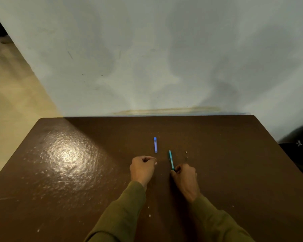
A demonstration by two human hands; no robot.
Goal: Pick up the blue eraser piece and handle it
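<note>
Right hand (184,177) around teal pen (170,159)

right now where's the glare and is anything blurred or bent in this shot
Head view: a bright glare patch sits on the left of the brown table; soft shadows of the person fall on the wall; the wide lens bows the table's edges; the teal pen in the right hand looks slightly smeared; the blue stick glows overexposed.

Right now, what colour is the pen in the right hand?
Teal, seen in the head view: the pen is pinched by the right hand.
</note>
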